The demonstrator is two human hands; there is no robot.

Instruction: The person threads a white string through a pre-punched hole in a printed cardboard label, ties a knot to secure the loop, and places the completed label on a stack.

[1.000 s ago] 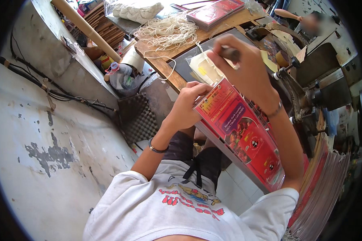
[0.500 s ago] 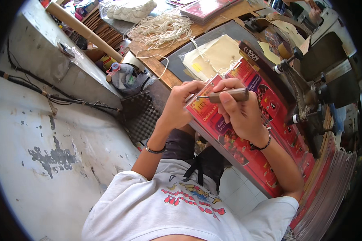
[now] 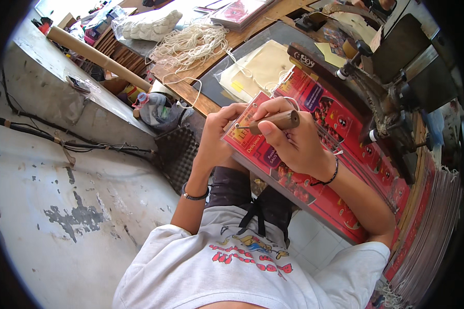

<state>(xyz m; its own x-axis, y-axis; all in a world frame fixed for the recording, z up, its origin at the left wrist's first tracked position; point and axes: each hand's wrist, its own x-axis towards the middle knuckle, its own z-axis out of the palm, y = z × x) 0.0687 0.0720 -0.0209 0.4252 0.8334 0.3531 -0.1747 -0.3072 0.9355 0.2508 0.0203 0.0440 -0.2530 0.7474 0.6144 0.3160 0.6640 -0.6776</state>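
My right hand (image 3: 299,141) grips a brown wooden-handled awl (image 3: 278,122), its thin metal shaft pointing left at an eyelet hole near the corner of a red printed stack of cards (image 3: 294,180). I cannot make out whether the tip is inside the hole. At that same end, my left hand (image 3: 215,136) is closed around the stack's edge, thumb hidden behind it. Another red printed stack (image 3: 340,118) lies just beyond, with white cord at its far end. Part of the cord runs behind my right hand.
Cream sheets (image 3: 258,69) and a tangled heap of white cord (image 3: 191,47) lie on the table. A dark metal machine (image 3: 376,87) stands at right, above a tall pile of corded sheets (image 3: 428,237). A peeling wall (image 3: 82,180) borders the left, near a plastic bag with a bottle (image 3: 157,108).
The awl's handle has turned, its butt end now facing me more. Its tip stays by the corner eyelet. The whole view has shifted slightly; my left hand keeps its hold.
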